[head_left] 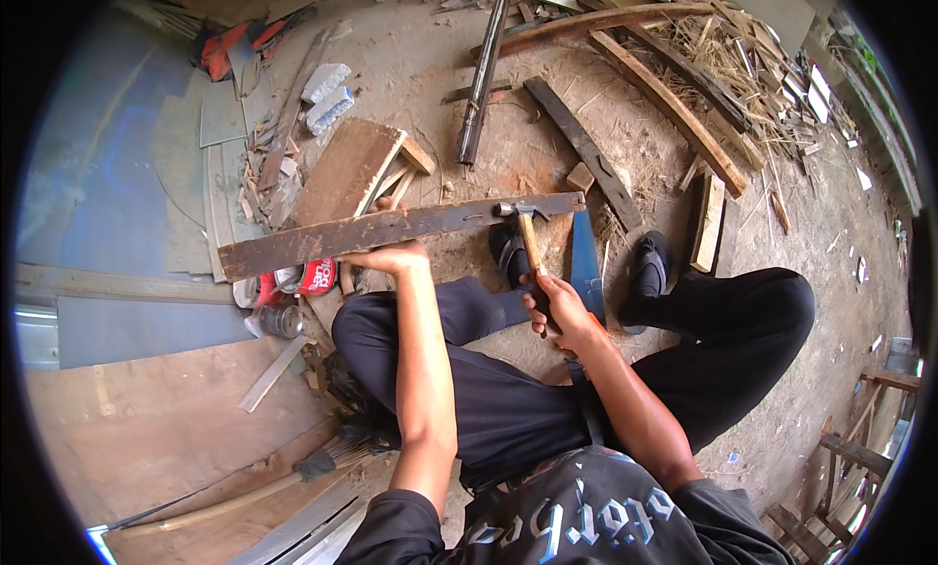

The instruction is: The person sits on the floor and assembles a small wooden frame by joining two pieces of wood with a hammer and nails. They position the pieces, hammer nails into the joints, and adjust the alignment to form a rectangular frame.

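A long, dark, weathered plank [322, 241] lies crosswise in front of me, its left end lower than its right. My left hand [396, 255] is wrapped round its middle from below. My right hand [559, 309] grips the wooden handle of a claw hammer [530, 241]. The hammer's metal head is at the plank's face, near the right end; whether it touches, I cannot tell. Left of the head, a small mark or nail [474, 216] shows on the plank. Beneath the right end are a wooden block [580, 177] and a blue saw blade [586, 257], partly hidden.
Red cans [318, 276] and a glass jar [281, 320] stand left of my knee. A wooden box-like piece [347, 169] lies beyond the plank. Loose beams [674, 111] and scrap wood cover the far floor. Boards [176, 418] lean at the left; a wooden frame [855, 453] is at lower right.
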A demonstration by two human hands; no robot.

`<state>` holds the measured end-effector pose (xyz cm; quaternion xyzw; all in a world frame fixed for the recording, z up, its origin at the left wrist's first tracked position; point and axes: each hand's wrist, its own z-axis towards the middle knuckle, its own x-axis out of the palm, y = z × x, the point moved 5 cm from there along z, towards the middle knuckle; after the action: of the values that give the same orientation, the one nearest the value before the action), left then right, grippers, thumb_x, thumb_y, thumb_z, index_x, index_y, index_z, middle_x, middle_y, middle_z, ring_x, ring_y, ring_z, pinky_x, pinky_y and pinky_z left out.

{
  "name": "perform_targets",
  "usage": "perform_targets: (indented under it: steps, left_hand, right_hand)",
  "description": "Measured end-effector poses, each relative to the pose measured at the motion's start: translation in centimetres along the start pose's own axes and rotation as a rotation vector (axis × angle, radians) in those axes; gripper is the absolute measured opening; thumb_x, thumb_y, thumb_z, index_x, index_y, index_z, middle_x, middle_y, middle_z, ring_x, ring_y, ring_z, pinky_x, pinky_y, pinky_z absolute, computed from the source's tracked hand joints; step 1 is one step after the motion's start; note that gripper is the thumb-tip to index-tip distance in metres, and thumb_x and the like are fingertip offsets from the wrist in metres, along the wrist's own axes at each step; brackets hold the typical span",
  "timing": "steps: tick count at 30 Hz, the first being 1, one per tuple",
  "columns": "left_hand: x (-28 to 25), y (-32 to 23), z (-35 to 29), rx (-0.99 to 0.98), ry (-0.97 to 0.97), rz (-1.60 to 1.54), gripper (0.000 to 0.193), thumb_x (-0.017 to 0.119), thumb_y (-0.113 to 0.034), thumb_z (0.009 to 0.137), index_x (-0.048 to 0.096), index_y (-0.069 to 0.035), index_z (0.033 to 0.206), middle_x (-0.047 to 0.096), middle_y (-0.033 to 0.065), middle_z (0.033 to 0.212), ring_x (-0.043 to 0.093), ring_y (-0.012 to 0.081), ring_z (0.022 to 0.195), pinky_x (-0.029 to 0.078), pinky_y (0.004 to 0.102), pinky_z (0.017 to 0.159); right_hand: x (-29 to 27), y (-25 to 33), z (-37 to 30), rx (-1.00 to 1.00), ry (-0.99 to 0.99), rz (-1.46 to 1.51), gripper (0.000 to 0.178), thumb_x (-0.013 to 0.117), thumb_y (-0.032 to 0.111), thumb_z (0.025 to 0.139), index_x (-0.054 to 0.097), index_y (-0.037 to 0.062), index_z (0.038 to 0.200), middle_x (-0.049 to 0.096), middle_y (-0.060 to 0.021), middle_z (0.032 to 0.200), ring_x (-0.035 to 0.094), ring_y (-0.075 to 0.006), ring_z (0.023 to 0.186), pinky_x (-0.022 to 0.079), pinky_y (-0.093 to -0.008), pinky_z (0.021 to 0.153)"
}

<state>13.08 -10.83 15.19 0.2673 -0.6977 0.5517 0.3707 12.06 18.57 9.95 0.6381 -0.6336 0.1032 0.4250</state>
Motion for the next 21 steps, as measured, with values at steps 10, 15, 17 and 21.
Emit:
perform_targets:
  steps: [10,15,17,21]
  left_hand:
    - [-2.6,-3.9,3.0,0.089,-0.168,0.04,0.099,0.014,-0.098,0.077,0.057,-0.01,0.09,0.058,0.0083,0.068,0.06,0.0286,0.06,0.053,0.0434,0.058]
    - [-1.6,-3.2,2.2,0.051,-0.001,0.002,0.103,0.02,-0.102,0.071,0.058,-0.008,0.084,0.058,0.0113,0.068,0.058,0.0258,0.06,0.052,0.0386,0.063]
    - [-2.0,-3.6,2.5,0.055,0.026,-0.009,0.102,0.021,-0.101,0.072,0.059,-0.007,0.084,0.059,0.0117,0.07,0.059,0.0257,0.062,0.051,0.0384,0.064]
    - [-1.1,-3.5,2.5,0.037,0.103,-0.038,0.098,0.025,-0.098,0.076,0.061,-0.006,0.083,0.059,0.0119,0.072,0.059,0.0258,0.064,0.051,0.0387,0.065]
  right_hand:
    - [1.2,-2.4,-0.7,-0.049,-0.044,-0.257,0.044,0.045,0.049,0.106,0.049,0.0051,0.11,0.048,-0.0022,0.067,0.044,-0.0123,0.046,0.038,-0.0299,0.039]
    - [-0.8,-1.7,1.6,-0.115,-0.204,-0.166,0.036,0.044,0.047,0.107,0.048,0.0108,0.107,0.043,0.0001,0.067,0.036,-0.0104,0.044,0.031,-0.0279,0.039]
    - [2.3,-2.3,-1.6,0.054,-0.03,-0.197,0.035,0.044,0.045,0.107,0.049,0.0105,0.107,0.043,-0.0003,0.067,0.036,-0.0106,0.043,0.031,-0.0284,0.038]
    - [-0.2,0.1,0.9,-0.21,-0.209,-0.046,0.034,0.044,0.043,0.108,0.049,0.0098,0.105,0.042,0.0002,0.067,0.034,-0.0099,0.042,0.03,-0.0279,0.037]
